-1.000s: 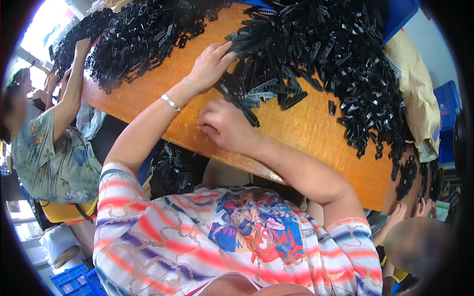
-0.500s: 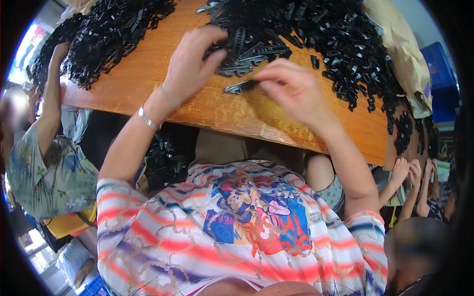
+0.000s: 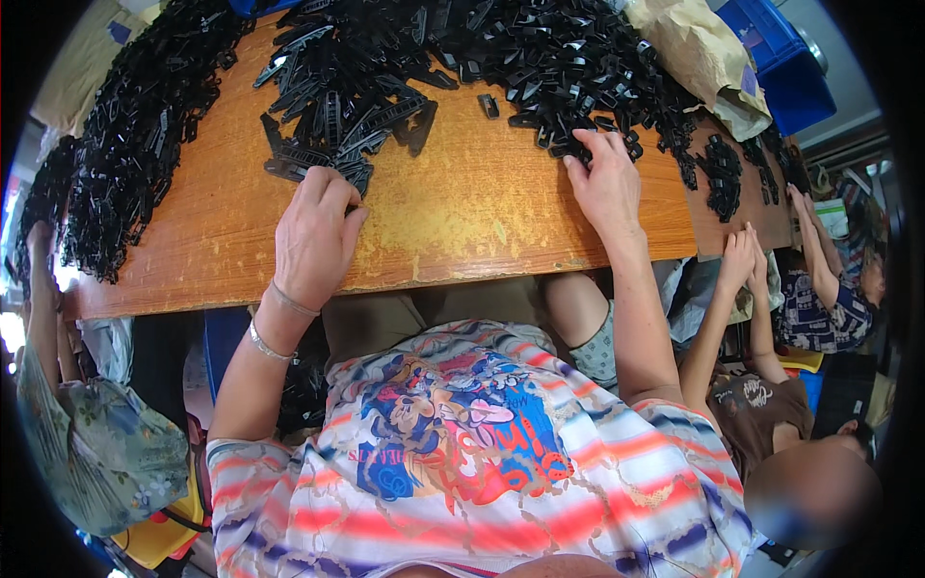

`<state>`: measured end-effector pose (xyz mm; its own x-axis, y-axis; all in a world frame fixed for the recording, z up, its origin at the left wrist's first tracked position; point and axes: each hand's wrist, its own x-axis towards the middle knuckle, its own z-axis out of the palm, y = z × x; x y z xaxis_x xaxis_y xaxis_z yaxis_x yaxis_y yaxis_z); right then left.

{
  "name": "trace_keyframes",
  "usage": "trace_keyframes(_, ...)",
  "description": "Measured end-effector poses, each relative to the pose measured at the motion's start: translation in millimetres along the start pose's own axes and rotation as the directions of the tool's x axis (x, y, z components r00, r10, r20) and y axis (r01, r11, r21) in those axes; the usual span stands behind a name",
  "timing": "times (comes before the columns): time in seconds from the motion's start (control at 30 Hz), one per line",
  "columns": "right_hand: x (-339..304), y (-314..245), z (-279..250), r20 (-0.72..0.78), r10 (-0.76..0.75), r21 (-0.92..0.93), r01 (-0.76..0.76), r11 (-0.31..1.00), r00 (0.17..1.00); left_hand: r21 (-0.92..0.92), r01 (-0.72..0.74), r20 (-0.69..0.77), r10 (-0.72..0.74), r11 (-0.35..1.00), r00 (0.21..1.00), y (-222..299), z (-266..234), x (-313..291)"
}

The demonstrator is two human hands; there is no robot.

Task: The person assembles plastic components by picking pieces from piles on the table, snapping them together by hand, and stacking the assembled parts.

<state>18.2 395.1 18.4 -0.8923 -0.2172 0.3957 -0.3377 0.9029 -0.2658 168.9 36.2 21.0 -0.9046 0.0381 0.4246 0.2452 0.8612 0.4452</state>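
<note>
My left hand (image 3: 318, 236) is at the near edge of a heap of long, slotted black plastic pieces (image 3: 332, 125). Its fingers are curled and closed; whatever lies under the fingertips is hidden. Further right, my right hand (image 3: 609, 188) reaches to the near edge of a bigger heap of short black plastic pieces (image 3: 549, 72). Thumb and forefinger stand apart there, and no piece shows between them. One short black piece (image 3: 488, 106) lies alone on the wooden table (image 3: 462, 202), between the two heaps.
Another mound of black pieces (image 3: 145, 125) covers the table's left side. A brown paper sack (image 3: 699, 58) and blue bins (image 3: 780, 67) stand at the back right. Co-workers' hands (image 3: 742, 260) are at a brown board (image 3: 708, 226) on the right; another person's sleeve (image 3: 106, 443) is at left.
My right hand has moved right to the short pieces, and the dark piece it held is no longer in it. My left hand has come down to the heap's near edge. The view has shifted.
</note>
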Motion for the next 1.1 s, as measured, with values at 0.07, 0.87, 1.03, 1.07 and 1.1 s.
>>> trace_keyframes(0.07, 1, -9, 5, -0.014, -0.036, -0.011, 0.036, 0.999, 0.999, 0.029, 0.025, -0.01, -0.025, 0.999, 1.0, -4, 4, 2)
trace_keyframes(0.87, 15, -79, 9, 0.227, -0.541, 0.254, 0.487, 0.835, 0.81, -0.146, 0.216, -0.125, -0.235, 0.965, 0.964, 4, -11, -27)
trace_keyframes(1.03, 26, -80, 7, 0.298, -0.597, 0.192, 0.566, 0.802, 0.745, 0.053, 0.028, 0.073, -0.032, 0.998, 0.997, -4, -21, -19)
trace_keyframes(1.07, 29, -80, 7, 0.298, -0.594, 0.188, 0.565, 0.804, 0.747, 0.051, 0.024, 0.073, -0.028, 0.998, 0.997, -4, -24, -18)
trace_keyframes(1.1, 32, -78, 8, 0.313, -0.603, 0.168, 0.581, 0.796, 0.734, 0.075, -0.018, 0.122, 0.009, 0.997, 0.992, -4, -27, -14)
